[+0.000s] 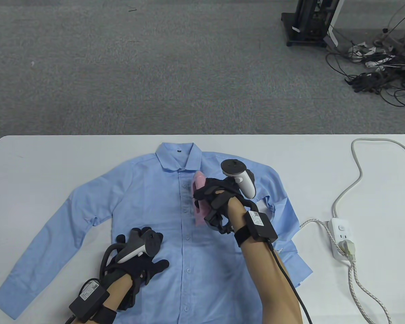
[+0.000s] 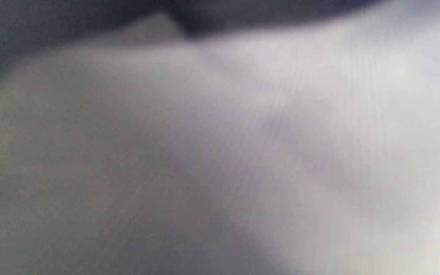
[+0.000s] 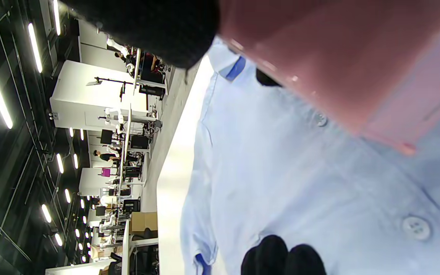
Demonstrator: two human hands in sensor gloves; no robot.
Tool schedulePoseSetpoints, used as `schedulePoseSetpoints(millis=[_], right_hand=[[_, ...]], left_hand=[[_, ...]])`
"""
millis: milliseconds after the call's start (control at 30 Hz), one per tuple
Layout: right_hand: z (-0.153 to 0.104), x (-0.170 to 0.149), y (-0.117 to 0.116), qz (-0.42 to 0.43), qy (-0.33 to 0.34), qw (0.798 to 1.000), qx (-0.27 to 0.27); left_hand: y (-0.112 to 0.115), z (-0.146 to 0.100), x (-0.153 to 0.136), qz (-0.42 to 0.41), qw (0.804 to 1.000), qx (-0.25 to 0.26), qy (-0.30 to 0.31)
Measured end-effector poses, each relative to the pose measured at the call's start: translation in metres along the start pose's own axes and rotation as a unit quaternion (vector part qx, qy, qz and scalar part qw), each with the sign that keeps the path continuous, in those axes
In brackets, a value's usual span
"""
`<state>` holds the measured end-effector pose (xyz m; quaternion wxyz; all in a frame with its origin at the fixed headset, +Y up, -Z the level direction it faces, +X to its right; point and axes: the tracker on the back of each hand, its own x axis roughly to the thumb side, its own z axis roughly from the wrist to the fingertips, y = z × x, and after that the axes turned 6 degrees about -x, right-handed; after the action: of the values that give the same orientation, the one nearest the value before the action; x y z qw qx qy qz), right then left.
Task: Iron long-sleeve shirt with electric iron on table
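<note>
A light blue long-sleeve shirt (image 1: 148,202) lies flat and buttoned on the white table (image 1: 37,158), collar at the far side. My right hand (image 1: 211,199) grips a pink electric iron (image 1: 199,199) that stands on the shirt's chest just right of the button placket. The iron fills the top right of the right wrist view (image 3: 342,57), over the shirt (image 3: 281,172). My left hand (image 1: 141,249) rests flat, fingers spread, on the shirt's lower front left of the placket. The left wrist view shows only blurred cloth (image 2: 243,152).
A white power strip (image 1: 342,241) lies on the table's right side, with a white cable (image 1: 357,168) looping to the far right corner and a braided cord (image 1: 361,290) running to the front edge. Cables and a black stand base (image 1: 305,30) lie on the floor beyond.
</note>
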<state>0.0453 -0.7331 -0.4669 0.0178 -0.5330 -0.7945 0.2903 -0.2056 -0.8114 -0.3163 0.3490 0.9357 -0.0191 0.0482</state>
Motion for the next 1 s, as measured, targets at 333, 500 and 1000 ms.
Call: schedulePoseSetpoints(millis=[333,500,1000], right_hand=[[0.011,-0.011,-0.005,-0.049,0.029,0.995,-0.083],[0.013,-0.01,-0.007,-0.069,0.037,0.991,-0.112],[0.009,-0.019,0.017,-0.036,0.019,0.981,-0.192]], left_hand=[[0.0,0.0,0.0,0.001,1.0,-0.002,-0.002],[-0.012,-0.004,-0.006,0.006,1.0,0.016,0.001],[-0.01,0.006,-0.028,-0.015,0.999,-0.005,-0.031]])
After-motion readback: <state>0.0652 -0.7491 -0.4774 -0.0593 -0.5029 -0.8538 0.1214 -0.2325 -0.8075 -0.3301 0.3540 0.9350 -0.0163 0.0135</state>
